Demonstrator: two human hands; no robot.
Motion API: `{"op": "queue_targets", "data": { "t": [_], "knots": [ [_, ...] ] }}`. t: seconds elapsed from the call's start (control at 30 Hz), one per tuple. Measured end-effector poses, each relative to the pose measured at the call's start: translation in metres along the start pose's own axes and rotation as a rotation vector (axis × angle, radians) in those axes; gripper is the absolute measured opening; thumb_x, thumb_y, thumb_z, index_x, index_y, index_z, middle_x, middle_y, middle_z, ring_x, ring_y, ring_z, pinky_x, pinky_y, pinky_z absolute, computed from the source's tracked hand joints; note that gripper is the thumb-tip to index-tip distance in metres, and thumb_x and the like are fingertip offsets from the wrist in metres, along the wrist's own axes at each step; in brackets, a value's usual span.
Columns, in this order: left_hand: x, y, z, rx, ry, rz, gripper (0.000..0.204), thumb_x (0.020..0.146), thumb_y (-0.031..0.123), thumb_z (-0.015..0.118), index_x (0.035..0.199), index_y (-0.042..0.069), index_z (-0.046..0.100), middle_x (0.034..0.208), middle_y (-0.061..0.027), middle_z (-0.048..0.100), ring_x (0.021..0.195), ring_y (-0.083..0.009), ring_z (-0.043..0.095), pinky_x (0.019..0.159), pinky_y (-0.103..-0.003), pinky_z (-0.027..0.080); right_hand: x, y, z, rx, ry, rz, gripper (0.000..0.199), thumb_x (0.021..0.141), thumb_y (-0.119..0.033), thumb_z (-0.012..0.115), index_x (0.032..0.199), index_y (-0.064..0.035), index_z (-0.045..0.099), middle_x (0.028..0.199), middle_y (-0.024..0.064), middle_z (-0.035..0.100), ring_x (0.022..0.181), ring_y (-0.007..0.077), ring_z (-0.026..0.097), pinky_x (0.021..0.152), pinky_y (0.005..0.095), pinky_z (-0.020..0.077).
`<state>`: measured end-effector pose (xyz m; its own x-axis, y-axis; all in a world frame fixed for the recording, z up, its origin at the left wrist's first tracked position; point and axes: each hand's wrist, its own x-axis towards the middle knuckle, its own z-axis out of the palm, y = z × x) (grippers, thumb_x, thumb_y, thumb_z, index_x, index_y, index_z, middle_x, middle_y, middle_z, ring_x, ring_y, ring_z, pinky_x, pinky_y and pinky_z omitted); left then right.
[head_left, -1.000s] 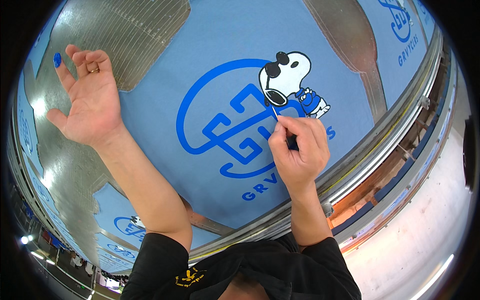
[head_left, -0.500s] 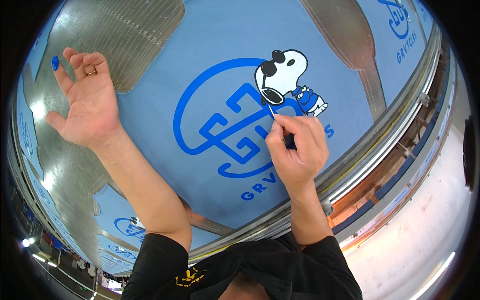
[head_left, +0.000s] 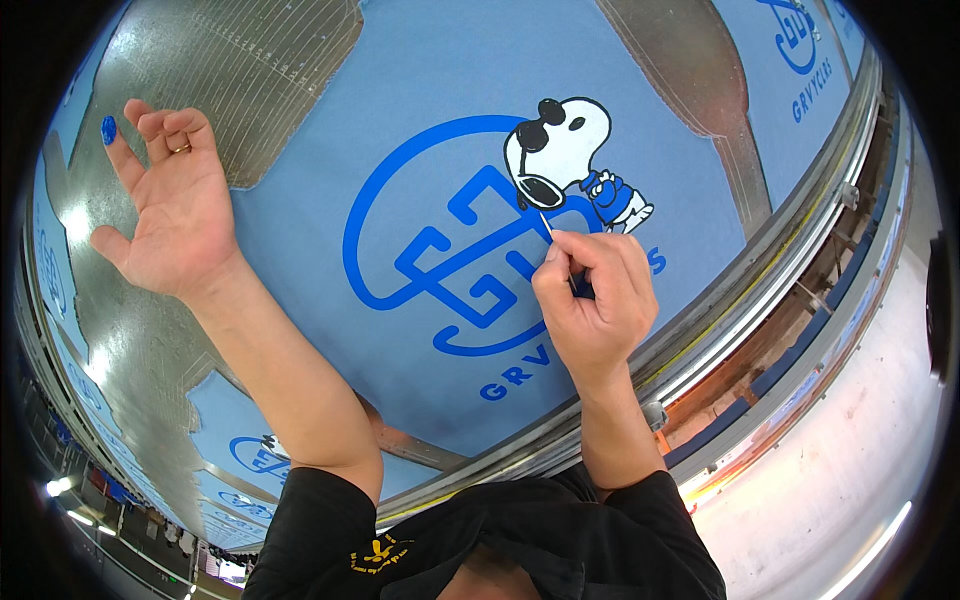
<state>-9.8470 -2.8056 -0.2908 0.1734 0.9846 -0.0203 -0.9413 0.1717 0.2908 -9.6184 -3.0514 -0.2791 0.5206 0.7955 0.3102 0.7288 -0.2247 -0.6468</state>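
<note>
Thin pale stick tool [head_left: 546, 222], light and easily snapped, stays pinched low in your right hand [head_left: 595, 300] fingers over the soft blue printed fabric [head_left: 400, 150]; your left hand [head_left: 170, 215] hangs open.

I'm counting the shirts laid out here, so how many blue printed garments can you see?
4, possibly more beyond view. One under the right hand with the cartoon dog print, one at top right, one at lower left, one along the left edge.

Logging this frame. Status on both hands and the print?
Left hand open, palm up, blue paint on a fingertip, holding nothing. Right hand pinching a thin stick, tip at the cartoon dog print on the blue fabric. Nothing in the way.
</note>
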Motion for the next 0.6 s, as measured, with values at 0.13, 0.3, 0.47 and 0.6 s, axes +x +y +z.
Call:
{"op": "queue_targets", "data": {
  "t": [0.13,0.3,0.47,0.6],
  "knots": [
    [-0.0003,0.0009,-0.0006,0.001,0.004,0.003,0.090,0.101,0.078,0.016,0.141,0.003,0.045,0.135,-0.0241,0.048,0.107,-0.0307,0.049,0.097,-0.049,0.042,0.0014,-0.0018,-0.0006,0.001,-0.015,-0.009,0.024,0.069,0.008,0.076,0.089,-0.0055,0.073,0.078,0.0032,0.066,0.066,0.0184,0.058,0.059,0.0301,0.0455],
    [-0.0006,0.0003,-0.0006,-0.008,-0.002,-0.002,0.090,0.101,0.078,0.015,0.141,0.003,0.045,0.134,-0.0241,0.048,0.107,-0.0306,0.049,0.097,-0.049,0.042,0.0006,0.0000,-0.0001,-0.001,-0.005,-0.013,0.025,0.069,0.008,0.076,0.089,-0.0055,0.073,0.077,0.0034,0.066,0.065,0.0185,0.058,0.059,0.0301,0.0452],
    [-0.0007,0.0004,-0.0003,-0.009,-0.005,-0.001,0.090,0.101,0.078,0.015,0.142,0.003,0.044,0.134,-0.0241,0.047,0.107,-0.0306,0.049,0.097,-0.049,0.041,0.0008,0.0006,0.0004,0.003,-0.007,-0.021,0.024,0.070,0.008,0.076,0.090,-0.0052,0.073,0.078,0.0035,0.066,0.065,0.0187,0.058,0.059,0.0303,0.0454],
    [-0.0002,0.0009,-0.0006,0.000,-0.004,0.004,0.090,0.101,0.078,0.015,0.141,0.003,0.045,0.134,-0.0241,0.047,0.107,-0.0305,0.049,0.098,-0.049,0.041,0.0004,0.0000,-0.0007,-0.007,-0.011,-0.008,0.024,0.070,0.008,0.076,0.090,-0.0051,0.073,0.078,0.0036,0.066,0.065,0.0188,0.058,0.059,0.0303,0.0455]
  ]
}}
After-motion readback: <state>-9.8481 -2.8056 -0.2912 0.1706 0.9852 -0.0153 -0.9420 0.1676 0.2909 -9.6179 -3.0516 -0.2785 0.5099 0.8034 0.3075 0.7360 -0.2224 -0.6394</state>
